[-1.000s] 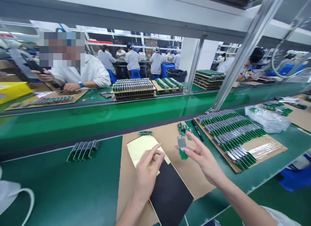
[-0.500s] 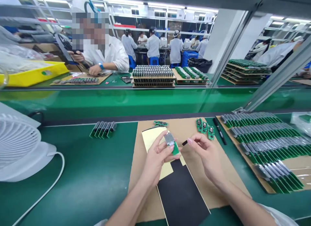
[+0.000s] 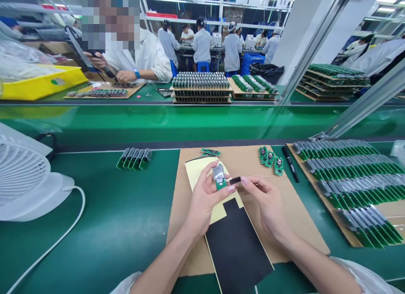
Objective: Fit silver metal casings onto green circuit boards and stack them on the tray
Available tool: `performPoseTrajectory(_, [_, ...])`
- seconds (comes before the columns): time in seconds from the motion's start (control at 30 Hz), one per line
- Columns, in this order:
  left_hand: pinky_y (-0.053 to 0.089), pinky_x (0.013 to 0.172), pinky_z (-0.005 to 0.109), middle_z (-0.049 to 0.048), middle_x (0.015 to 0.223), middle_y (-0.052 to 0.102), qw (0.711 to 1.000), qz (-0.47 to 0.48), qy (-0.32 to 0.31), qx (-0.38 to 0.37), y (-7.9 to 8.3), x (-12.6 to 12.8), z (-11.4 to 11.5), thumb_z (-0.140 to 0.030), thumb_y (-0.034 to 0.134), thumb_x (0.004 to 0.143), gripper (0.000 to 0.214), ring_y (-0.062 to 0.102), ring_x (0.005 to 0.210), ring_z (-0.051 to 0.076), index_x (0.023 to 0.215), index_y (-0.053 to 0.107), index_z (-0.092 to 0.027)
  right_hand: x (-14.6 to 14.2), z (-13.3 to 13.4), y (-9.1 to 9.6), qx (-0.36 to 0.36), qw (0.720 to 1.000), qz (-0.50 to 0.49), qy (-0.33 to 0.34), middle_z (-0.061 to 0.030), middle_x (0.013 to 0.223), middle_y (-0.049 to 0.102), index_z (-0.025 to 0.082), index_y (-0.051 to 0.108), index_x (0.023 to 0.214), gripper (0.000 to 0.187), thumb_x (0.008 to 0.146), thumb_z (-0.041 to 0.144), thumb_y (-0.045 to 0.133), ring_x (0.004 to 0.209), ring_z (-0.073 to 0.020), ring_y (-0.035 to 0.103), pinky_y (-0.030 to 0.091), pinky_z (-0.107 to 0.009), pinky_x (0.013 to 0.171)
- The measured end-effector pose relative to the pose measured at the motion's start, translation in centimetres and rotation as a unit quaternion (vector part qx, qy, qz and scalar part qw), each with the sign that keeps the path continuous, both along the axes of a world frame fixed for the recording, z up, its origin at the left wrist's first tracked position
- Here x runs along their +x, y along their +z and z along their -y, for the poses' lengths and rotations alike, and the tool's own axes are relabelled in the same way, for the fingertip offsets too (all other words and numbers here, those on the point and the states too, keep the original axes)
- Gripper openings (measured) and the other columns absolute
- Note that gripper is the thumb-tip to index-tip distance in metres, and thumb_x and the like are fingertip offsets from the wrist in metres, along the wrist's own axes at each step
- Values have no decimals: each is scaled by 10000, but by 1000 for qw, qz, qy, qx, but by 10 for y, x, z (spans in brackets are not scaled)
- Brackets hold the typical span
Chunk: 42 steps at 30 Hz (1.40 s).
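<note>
My left hand (image 3: 205, 197) is closed on a small green circuit board with a silver screen (image 3: 218, 176), held upright over the cardboard sheet (image 3: 294, 214). My right hand (image 3: 264, 197) pinches a small black strip (image 3: 234, 180) right beside that board. Beneath both hands lies a yellow backing sheet (image 3: 198, 171) partly covered with black foam (image 3: 237, 247).
Three loose green boards (image 3: 270, 157) and a black pen (image 3: 290, 168) lie right of the hands. Rows of boards fill a cardboard tray (image 3: 348, 180) at right, a short row (image 3: 133, 158) sits at left, a white fan (image 3: 22, 180) stands far left. A person in white works across the conveyor (image 3: 158, 125).
The green board passed from my right hand to my left. My right hand picked up a black strip and has brought it close to the board.
</note>
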<state>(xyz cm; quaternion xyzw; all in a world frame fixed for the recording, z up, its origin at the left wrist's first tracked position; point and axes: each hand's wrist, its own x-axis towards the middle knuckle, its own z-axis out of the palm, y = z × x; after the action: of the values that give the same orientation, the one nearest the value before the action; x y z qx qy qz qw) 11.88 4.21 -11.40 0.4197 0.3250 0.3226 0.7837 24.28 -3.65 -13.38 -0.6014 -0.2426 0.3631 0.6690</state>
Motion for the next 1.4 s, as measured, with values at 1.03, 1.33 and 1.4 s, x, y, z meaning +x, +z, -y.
performPoseTrajectory(1.03, [500, 889, 279, -14, 907, 618, 998, -2, 13, 60, -7, -1, -2, -112, 751, 746, 627, 619, 891, 127, 1286, 458, -232, 20, -1, 3, -23, 953, 296, 54, -12, 769, 556, 252, 646, 721, 171, 841, 374, 641, 850, -233, 513, 361, -393, 827])
performPoseTrajectory(1.33, [509, 932, 458, 141, 1161, 669, 997, 51, -29, -59, 6, -3, -1, -114, 675, 807, 699, 680, 1004, 283, 1425, 349, -136, 18, 2, 16, -27, 973, 226, -20, -4, 774, 567, 243, 645, 728, 174, 827, 386, 654, 775, -186, 508, 386, -326, 725])
performPoseTrajectory(1.4, [522, 922, 464, 148, 1181, 662, 996, 45, -47, -67, 5, -3, 0, -116, 703, 788, 752, 687, 991, 286, 1442, 333, -137, 18, 2, 15, -37, 982, 183, -6, -5, 779, 574, 240, 647, 741, 184, 818, 407, 665, 768, -183, 510, 389, -323, 714])
